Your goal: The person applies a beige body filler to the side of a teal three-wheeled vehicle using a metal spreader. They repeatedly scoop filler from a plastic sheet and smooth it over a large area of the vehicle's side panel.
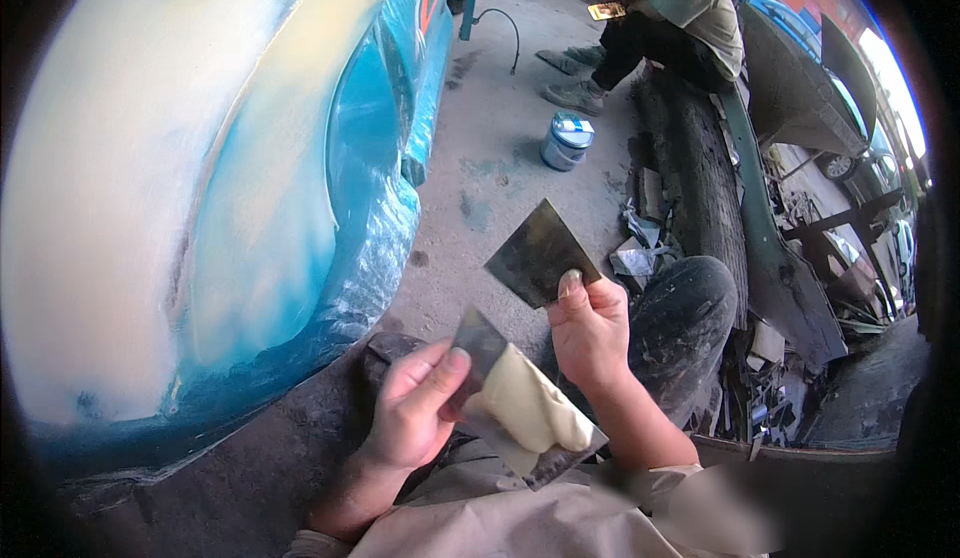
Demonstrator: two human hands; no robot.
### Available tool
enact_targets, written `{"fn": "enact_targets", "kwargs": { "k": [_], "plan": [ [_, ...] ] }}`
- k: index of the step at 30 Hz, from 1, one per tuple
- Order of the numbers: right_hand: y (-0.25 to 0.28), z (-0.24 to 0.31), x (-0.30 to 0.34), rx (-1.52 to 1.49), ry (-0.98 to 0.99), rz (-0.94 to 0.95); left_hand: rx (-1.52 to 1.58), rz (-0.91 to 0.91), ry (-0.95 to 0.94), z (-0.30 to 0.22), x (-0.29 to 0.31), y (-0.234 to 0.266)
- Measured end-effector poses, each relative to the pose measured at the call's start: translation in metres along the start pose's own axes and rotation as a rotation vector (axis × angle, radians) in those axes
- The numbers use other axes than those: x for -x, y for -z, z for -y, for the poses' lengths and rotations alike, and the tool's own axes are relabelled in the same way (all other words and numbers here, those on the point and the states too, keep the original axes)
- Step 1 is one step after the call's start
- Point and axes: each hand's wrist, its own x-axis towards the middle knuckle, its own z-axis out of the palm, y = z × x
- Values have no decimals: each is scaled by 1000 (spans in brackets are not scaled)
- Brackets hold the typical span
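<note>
Cream-coloured filler paste [528,403] lies in a thick mound on a flat metal plate [478,343]. My left hand [415,403] grips that plate by its left edge, thumb on top. A second thin, dark metal spreader [543,256] is pinched by one corner in my right hand [590,333], thumb pressed on its face. The spreader is held beyond the loaded plate, apart from the paste. To the left stands a large curved blue vehicle panel [270,248], its surface partly covered with smooth cream and whitish patches.
A blue-and-clear lidded tub [568,142] stands on the concrete floor [480,108] ahead. Another person [690,18] sits at the far right, holding a phone [606,11]. Along the right run a dark beam [695,168] and scrap, with crumpled foil-like litter [637,255] beside it.
</note>
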Motion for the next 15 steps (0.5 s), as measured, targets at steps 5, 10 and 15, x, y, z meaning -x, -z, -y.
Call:
{"fn": "enact_targets", "kwargs": {
  "k": [5, 10, 15],
  "plan": [
    [-22, 4, 4, 141, 192, 65, -12, 94, 68, 2, -7, -13],
    [-31, 18, 0, 373, 339, 197, -10, 122, 98, -2, -7, -20],
    [-27, 19, -11, 474, 561, 347, -84, 124, 125, -5, -5, -14]
  ]
}}
